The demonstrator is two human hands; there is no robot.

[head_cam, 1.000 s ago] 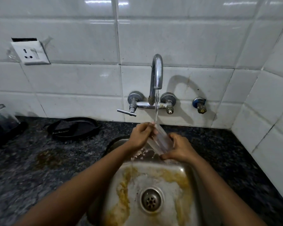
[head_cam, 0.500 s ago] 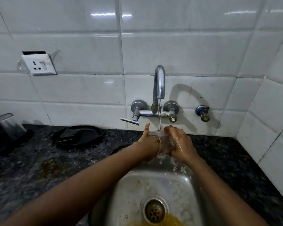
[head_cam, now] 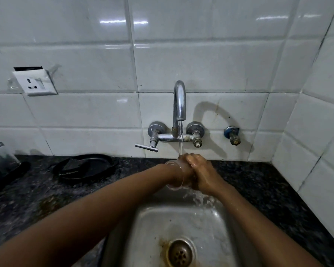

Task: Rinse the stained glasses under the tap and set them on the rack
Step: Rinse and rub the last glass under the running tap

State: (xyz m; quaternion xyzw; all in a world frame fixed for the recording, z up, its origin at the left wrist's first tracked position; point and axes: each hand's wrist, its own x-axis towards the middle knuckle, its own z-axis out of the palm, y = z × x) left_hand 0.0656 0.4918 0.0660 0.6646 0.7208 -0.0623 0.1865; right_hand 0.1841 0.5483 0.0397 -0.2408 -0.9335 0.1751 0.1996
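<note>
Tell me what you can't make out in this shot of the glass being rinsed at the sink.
All in the head view:
- Left hand: it sits inside the glass, so its fingers blur behind wet glass.
- Glass stains: too small and wet to judge.
- Right hand: grips the glass; its fingertips are hidden behind it.
- Rack: nowhere in frame.
- Sink: its near part is cut off by the bottom edge and the arms.
- Upturned glass: cropped by the left edge.

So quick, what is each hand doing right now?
Left hand: inside the glass, grip cannot be told.
Right hand: gripping the glass.
</note>
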